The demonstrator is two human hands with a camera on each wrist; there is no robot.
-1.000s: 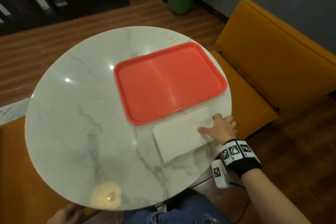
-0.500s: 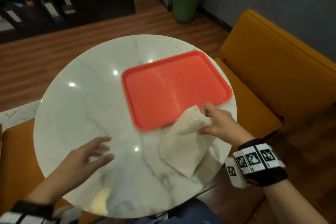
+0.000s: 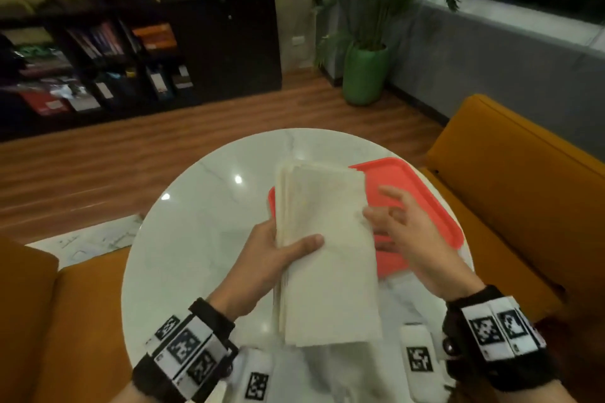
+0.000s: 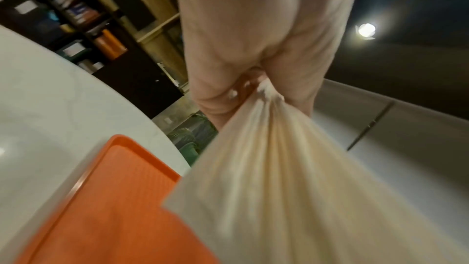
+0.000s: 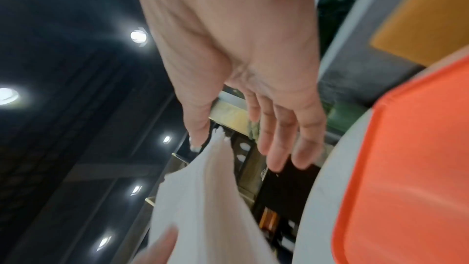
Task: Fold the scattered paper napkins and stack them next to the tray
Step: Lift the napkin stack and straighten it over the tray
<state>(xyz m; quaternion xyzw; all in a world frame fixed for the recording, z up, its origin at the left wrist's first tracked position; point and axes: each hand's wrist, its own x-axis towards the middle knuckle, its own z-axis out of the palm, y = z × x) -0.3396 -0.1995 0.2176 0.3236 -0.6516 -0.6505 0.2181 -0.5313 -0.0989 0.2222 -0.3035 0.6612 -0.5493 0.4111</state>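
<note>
Head view: your left hand (image 3: pixel 262 258) grips the napkin stack (image 3: pixel 324 249) at its left edge, thumb laid across the top sheet, fingers curled under. The stack is lifted off the surface (image 3: pixel 196 239) and held long-ways above the near-left part of the tray (image 3: pixel 422 206), hiding that corner. Several sheet edges show along the stack's left side.

Your right hand (image 3: pixel 409 239) meets the stack's right edge at abt mid-length. Thumb and forefinger pinch the edge; the other fingers (image 3: pixel 393 196) are spread and relaxed over the tray.

Left wrist view: the napkins (image 4: pixel 291 188) bunch to a gathered point inside the left hand (image 4: pixel 253 37), clamped betw thumb and fingers. The tray (image 4: pixel 114 208) lies below, w/ marble surface (image 4: pixel 50 97) to its left.

Right wrist view: the right thumb tip (image 5: pixel 196 138) touches the top of a napkin edge (image 5: pixel 203 198); the long fingers (image 5: pixel 279 148) hang straight and apart, clear of the paper. The tray (image 5: pixel 406 168) sits to the right. The grip is blurred here.

The tray is red-orange, rectangular, flat on the round white surface, toward its right side. Orange seats (image 3: pixel 523 190) stand right and left of the surface; a green plant pot (image 3: pixel 363 75) stands beyond the tray, on the wood floor.
</note>
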